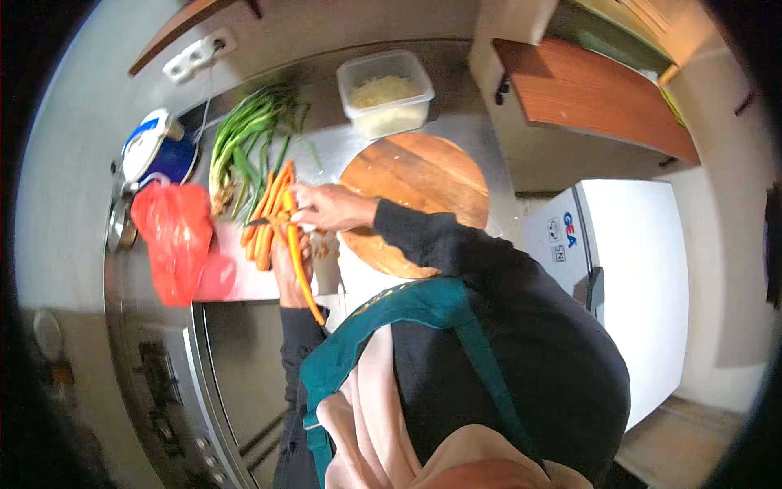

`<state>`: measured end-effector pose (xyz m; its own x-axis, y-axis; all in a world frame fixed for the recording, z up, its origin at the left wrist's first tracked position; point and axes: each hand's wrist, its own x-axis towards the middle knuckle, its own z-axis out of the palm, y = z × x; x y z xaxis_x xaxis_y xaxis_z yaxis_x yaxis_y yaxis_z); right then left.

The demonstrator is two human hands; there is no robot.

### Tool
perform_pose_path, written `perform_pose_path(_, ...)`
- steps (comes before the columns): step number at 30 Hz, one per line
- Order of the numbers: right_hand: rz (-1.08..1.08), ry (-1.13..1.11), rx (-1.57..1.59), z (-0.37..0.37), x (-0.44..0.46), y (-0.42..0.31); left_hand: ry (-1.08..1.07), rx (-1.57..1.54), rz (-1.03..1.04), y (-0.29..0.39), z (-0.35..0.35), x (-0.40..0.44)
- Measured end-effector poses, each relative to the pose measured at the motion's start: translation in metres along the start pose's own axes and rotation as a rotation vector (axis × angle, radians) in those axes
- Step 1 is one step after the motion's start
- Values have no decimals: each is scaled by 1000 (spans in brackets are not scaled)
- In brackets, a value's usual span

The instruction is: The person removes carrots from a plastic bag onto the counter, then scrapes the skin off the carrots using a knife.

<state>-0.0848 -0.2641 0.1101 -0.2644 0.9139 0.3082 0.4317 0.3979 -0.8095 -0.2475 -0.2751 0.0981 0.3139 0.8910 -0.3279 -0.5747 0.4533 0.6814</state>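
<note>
My left hand (288, 273) is closed around a long peeled-looking carrot (301, 273), which slants down toward my apron. My right hand (332, 207) is closed at the carrot's upper part. A small knife (259, 222) with a dark, narrow blade points left from the fingers of that hand, across the carrot; its handle is mostly hidden. Just behind and left of my hands lies a bunch of carrots (262, 244) on the counter. Green onions (244, 134) with long leaves lie beyond them. Small orange scraps (324, 246) are beside my left wrist.
A round wooden board (432, 175) lies right of my hands, partly under my right forearm. Behind it stands a clear plastic tub (385, 102) of pale shreds. A red plastic bag (173, 240) and a blue-and-white container (159, 148) stand left. A white freezer (635, 277) is at right.
</note>
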Motion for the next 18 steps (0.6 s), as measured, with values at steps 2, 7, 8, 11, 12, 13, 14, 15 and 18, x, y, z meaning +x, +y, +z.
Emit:
perform_pose_path(2, 4, 40, -10, -3, -1, -6, -8, 0, -7, 2, 1, 1)
perform_pose_path(7, 30, 52, -14, -13, -2, -16, -111, -40, -43, 4, -5, 7)
perform_pose_path(8, 23, 21, -57, -14, -1, -14, -120, -22, -42, 3, -6, 7)
perform_pose_path(11, 21, 30, -78, -13, 1, -10, -114, 25, -46, 6, 1, 2)
perform_pose_path(12, 28, 31, -81, -13, 1, -10, -77, 14, -34, 4, 0, 4)
perform_pose_path(13, 34, 31, -82, -13, 2, -10, -77, 13, -31, 3, -2, 6)
perform_pose_path(14, 31, 27, -81, -14, 3, -8, -84, 1, -46, 3, -4, 8)
perform_pose_path(15, 6, 42, -67, -14, 3, -7, -87, -13, -59, 4, -5, 6)
perform_pose_path(18, -21, 49, -67, -6, 3, 3, -97, -14, -59, 2, -11, 8)
